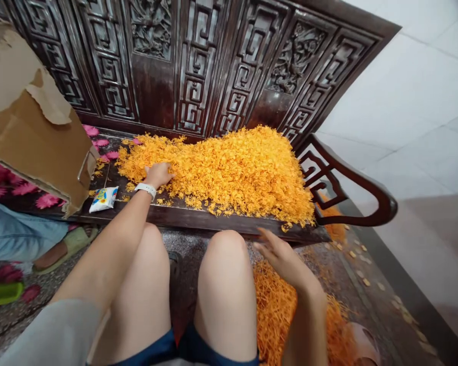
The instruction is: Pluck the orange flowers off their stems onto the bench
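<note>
A large heap of yellow-orange flower petals [221,173] covers the seat of a dark carved wooden bench [198,223]. My left hand [159,174] rests at the heap's left side, its fingers curled down among the petals. I cannot tell whether they hold any. My right hand [282,256] hangs beyond the bench's front edge with its fingers spread and nothing in them. Below it, a deeper orange heap of petals [275,315] lies on the floor. A small white and blue packet [104,199] lies on the seat near my left wrist.
A torn cardboard box [30,117] leans at the bench's left end, over a pink-flowered cloth [7,185]. Another person's denim-clad leg [19,231] and green sandal [66,249] are at the left. A curved wooden armrest [347,188] closes the right end, with loose petals on the floor below.
</note>
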The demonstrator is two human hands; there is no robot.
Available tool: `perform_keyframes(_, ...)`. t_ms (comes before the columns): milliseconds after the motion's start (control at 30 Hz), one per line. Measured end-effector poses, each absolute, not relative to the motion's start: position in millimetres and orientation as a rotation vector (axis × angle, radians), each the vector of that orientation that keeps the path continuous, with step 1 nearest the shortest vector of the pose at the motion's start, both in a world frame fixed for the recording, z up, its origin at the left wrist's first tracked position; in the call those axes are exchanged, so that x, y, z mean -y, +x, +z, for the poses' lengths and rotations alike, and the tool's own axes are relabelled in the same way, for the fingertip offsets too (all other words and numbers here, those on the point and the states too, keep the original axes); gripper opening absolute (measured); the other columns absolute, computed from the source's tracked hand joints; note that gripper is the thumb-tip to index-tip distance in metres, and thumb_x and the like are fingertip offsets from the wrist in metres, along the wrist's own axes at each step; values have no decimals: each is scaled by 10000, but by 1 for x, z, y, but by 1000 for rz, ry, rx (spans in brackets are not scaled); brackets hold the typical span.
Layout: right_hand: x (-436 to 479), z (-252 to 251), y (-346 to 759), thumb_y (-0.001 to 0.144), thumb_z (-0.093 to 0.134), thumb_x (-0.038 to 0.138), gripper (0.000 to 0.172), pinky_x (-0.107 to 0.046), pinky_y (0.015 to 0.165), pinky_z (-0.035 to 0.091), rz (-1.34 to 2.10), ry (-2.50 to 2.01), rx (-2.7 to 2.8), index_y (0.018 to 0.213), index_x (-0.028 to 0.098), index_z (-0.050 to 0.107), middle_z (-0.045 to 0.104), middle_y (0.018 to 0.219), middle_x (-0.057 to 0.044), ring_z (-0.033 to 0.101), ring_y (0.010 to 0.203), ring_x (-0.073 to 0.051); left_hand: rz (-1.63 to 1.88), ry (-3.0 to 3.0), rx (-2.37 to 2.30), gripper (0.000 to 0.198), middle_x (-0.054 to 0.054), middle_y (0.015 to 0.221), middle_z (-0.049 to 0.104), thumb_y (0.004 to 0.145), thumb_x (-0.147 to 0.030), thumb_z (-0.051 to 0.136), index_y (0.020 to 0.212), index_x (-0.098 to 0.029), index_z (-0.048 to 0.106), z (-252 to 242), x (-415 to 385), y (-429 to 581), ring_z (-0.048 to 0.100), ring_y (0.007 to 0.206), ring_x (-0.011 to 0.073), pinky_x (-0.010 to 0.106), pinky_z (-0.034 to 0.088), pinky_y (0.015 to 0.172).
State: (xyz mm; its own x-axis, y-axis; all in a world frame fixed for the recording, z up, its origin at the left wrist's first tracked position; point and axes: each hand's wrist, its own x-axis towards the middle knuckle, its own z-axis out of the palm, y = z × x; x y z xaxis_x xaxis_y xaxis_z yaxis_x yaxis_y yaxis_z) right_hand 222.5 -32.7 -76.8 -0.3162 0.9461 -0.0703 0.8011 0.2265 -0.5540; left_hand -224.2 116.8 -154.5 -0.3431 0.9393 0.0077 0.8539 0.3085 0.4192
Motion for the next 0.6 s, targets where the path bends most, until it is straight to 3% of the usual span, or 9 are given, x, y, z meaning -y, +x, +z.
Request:
perform_keyframes(67, -7, -70, 174, 1003, 560, 547, 523, -620, 1126, 564, 722, -1421, 2384, 1471, 331, 644, 708, 1424, -151, 691, 1311, -397, 686, 1568, -2278, 244, 192, 979, 773, 894, -329, 764, 1085, -178, 780, -157, -112, -227, 697, 1076, 431, 550, 467, 957)
perform_keyframes(200, -61, -46, 52, 1064, 503, 562, 603, -569, 1148, 533, 777, -928, 2768, 1547, 204, 558, 651, 1503, -170, 687, 1296, -378, 1004, 1538, -2167, 199, 77, 788, 716, 925, -330, 672, 1017, -182, 766, -150, -101, -229, 662, 798, 267, 362, 453, 769)
perform_keyframes(300, -93, -55, -26, 1030, 605, 503, 668, -600, 1100, 530, 496, -1112, 2788, 1585, 154, 478, 538, 1579, -259, 624, 1366, -446, 1238, 1503, -2009, 155, 34, 748, 668, 884, -273, 630, 937, -168, 731, -145, -92, -232, 578, 691, 195, 309, 401, 681)
perform_keyframes(367, -109, -75, -58, 1029, 612, 413, 573, -573, 1048, 551, 318, -1238, 2707, 1536, 160, 523, 527, 1571, -266, 616, 1362, -449, 1316, 1495, -1886, 128, 22, 738, 643, 844, -262, 627, 869, -161, 703, -142, -86, -236, 539, 667, 171, 295, 389, 659)
perform_keyframes(467, -120, -102, -78, 1065, 504, 302, 336, -465, 976, 565, 337, -1234, 2706, 1315, 169, 686, 675, 1372, -225, 697, 1229, -375, 1359, 1541, -1716, 186, 28, 758, 629, 846, -339, 641, 825, -160, 689, -139, -77, -245, 543, 698, 168, 294, 431, 684)
perform_keyframes(533, -123, -110, -79, 1095, 437, 334, 351, -416, 922, 555, 399, -1217, 2691, 1183, 167, 733, 741, 1218, -207, 732, 1119, -342, 1383, 1544, -1709, 289, 39, 819, 645, 859, -388, 658, 1018, -158, 731, -139, -72, -253, 584, 750, 186, 312, 488, 741)
perform_keyframes(600, -128, -111, -75, 1107, 420, 379, 385, -379, 878, 532, 450, -1202, 2613, 1117, 161, 737, 765, 1132, -191, 733, 1049, -316, 1384, 1551, -1846, 577, 89, 1016, 691, 847, -388, 702, 1374, -159, 649, -142, -67, -261, 650, 899, 230, 361, 539, 869)
